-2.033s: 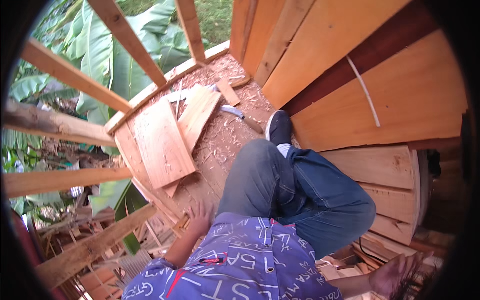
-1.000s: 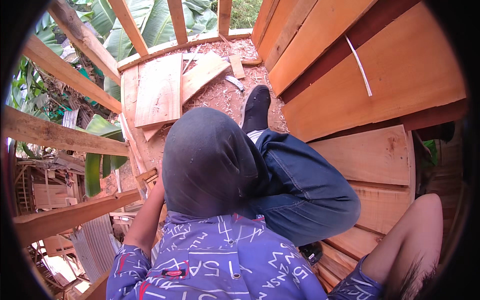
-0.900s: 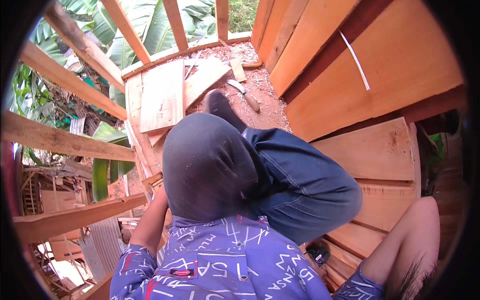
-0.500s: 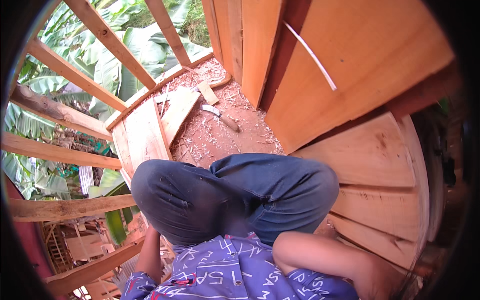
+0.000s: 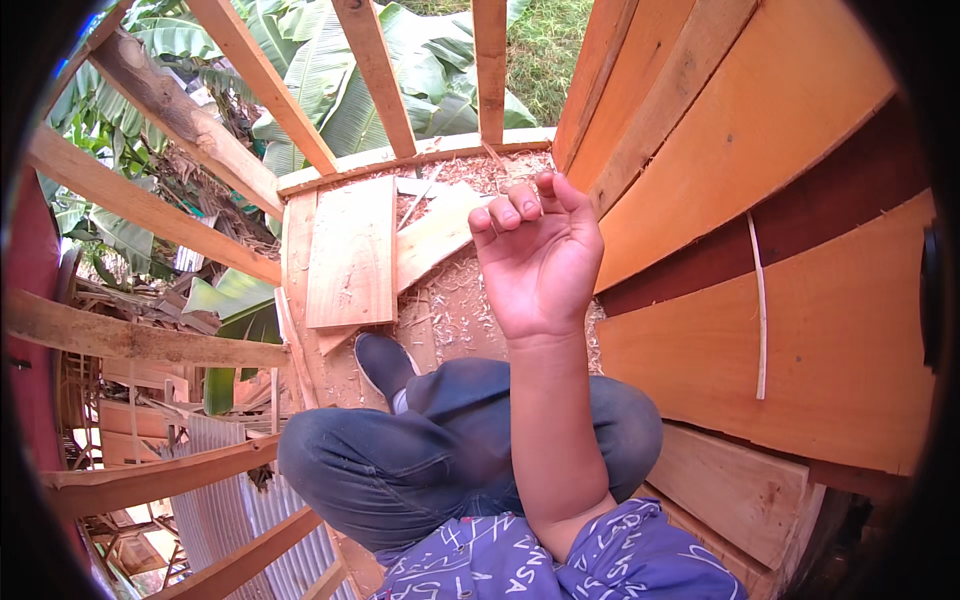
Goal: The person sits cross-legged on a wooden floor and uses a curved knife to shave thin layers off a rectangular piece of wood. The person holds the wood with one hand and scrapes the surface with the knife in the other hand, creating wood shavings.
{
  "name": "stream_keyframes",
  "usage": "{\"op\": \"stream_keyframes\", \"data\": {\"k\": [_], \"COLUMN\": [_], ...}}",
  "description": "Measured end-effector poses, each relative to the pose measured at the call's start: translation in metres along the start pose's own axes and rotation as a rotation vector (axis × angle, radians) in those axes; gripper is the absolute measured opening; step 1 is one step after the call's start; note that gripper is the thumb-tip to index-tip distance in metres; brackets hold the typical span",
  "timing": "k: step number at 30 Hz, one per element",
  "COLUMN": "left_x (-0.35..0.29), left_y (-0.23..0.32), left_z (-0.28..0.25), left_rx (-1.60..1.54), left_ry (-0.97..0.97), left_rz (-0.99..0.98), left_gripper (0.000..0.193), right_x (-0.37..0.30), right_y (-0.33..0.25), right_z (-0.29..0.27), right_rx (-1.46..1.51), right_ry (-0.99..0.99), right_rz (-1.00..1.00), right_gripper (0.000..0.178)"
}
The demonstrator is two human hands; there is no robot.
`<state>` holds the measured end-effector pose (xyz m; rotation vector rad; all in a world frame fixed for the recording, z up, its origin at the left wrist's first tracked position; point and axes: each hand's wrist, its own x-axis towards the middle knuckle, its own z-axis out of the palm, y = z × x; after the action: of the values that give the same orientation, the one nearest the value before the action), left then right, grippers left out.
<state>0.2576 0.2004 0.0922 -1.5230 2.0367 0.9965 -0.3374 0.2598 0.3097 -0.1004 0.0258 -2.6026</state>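
Observation:
My right hand (image 5: pixel 545 255) is raised in front of my lap, palm turned up toward me. Its fingers are loosely curled with gaps between them, and nothing lies in the palm. The forearm comes up from a purple patterned sleeve (image 5: pixel 640 550) and crosses my bent leg in blue trousers (image 5: pixel 370 465). Beyond the hand, pale wooden boards (image 5: pixel 352 255) rest on the floor, strewn with wood shavings (image 5: pixel 455 315). My left hand is out of sight.
A railing of wooden slats (image 5: pixel 375 75) curves along the left and far side, with banana leaves (image 5: pixel 320 90) outside. Large orange-brown wooden panels (image 5: pixel 690 350) stand at the right, one with a thin white strip (image 5: pixel 758 310). My dark shoe (image 5: pixel 385 365) touches the floor beside the boards.
My right arm has swung up from the lower right to the middle. The view has turned, shifting the boards. My left forearm and a wooden-handled knife on the floor no longer show.

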Motion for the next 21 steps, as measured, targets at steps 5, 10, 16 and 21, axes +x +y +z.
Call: {"op": "stream_keyframes", "data": {"k": [5,10,16,21], "left_x": [-0.011,-0.027,-0.022,-0.010], "left_y": [-0.021,-0.045,-0.063,-0.049], "left_z": [0.030,0.058,0.084,0.088], "left_rx": [-0.110,-0.228,-0.398,-0.574], "left_ry": [0.011,0.051,0.044,-0.018], "left_rz": [0.030,-0.015,-0.133,-0.240], "left_gripper": [0.016,0.012,0.008,0.005], "right_x": [-0.049,-0.069,-0.069,-0.044], "right_y": [0.018,0.030,0.011,0.023], "right_z": [0.002,0.013,-0.008,-0.090], "right_rx": [-0.241,-0.336,-0.923,-1.120], "right_ry": [-0.077,-0.119,-0.107,0.130], "right_rz": [0.252,0.255,0.281,0.494], "right_gripper": [0.016,0.014,0.006,0.012]}}
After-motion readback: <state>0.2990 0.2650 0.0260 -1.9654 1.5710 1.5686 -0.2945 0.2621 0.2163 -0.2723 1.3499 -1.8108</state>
